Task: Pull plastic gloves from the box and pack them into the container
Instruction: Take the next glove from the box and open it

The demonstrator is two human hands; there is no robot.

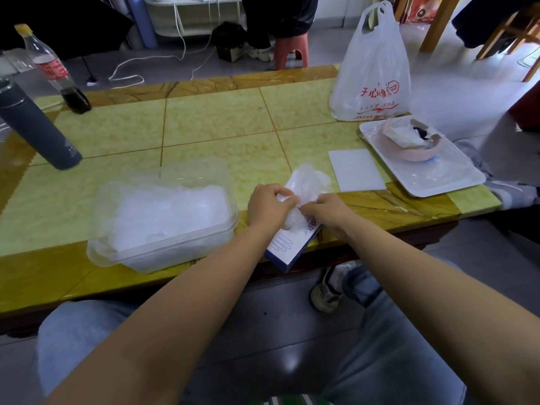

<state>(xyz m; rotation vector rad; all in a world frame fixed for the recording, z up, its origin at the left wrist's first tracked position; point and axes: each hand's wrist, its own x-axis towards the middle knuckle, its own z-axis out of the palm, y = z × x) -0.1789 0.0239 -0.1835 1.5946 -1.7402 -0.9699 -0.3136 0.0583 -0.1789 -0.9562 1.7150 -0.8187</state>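
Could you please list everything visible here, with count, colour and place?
table: one, yellow-green, across the view
glove box: one, white-blue, under the hands
container: one, clear, left of the glove box
packed gloves: heap, translucent, inside the container
plastic gloves: bunch, translucent, above the glove box
flask: one, grey, far left
bottle: one, clear, red label, back left
bag: one, white, back right
tray: one, white, right edge
bowl: one, pink, on the tray
card: one, white, beside the tray
left hand: pinches the plastic gloves
right hand: pinches the plastic gloves
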